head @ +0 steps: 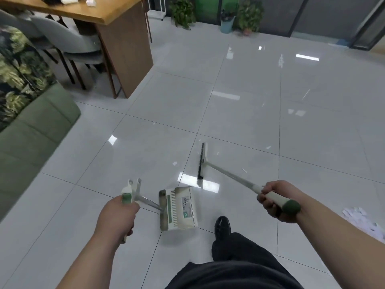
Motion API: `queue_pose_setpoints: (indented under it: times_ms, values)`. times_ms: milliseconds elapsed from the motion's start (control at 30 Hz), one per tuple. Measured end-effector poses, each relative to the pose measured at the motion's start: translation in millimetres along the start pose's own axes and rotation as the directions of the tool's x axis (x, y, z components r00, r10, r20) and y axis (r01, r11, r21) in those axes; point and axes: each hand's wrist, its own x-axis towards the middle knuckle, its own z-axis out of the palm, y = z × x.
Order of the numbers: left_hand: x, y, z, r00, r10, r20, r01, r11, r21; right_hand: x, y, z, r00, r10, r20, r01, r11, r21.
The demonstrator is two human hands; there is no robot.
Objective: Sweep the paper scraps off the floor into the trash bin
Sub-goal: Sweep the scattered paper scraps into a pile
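Partly cut off at right, paper scraps (360, 219) look blurred.

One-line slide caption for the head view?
Left hand holds the dustpan, right hand holds the broom; paper scraps lie piled on the tiles at far right.

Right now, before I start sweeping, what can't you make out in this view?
1. Pile of paper scraps: cut off by the head view's right edge, extent unknown.
2. White flecks near the broom head: too small to tell scraps from light reflections.
3. Trash bin: none plainly seen; the teal container by the far plants is too small to identify.
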Motion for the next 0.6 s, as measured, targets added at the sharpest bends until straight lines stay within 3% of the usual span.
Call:
queue_pose_setpoints:
  times_ms: [167, 333, 600]
  values:
    - [21.5, 12.9, 1.7, 0.997, -0.059, -0.052, 0.059, 0.998, 0.004, 50.2, -47.3, 54.1, 0.986, 0.016, 0.164, -0.001, 0.996, -0.091]
    - [52.3, 49.7, 15.1, 0.987, -0.108, -0.123, 0.115, 0.992, 0.051, 102.4, -114.8, 90.1, 0.964, 0.14, 0.225, -0.093, 0.974, -0.207]
    - [99.7, 145.8, 55.1, 0.982, -0.13, -0.135, 0.154, 0.97, 0.188, 147.4, -227.2, 48.2, 0.962, 0.262, 0.08, -0.227, 0.925, -0.306]
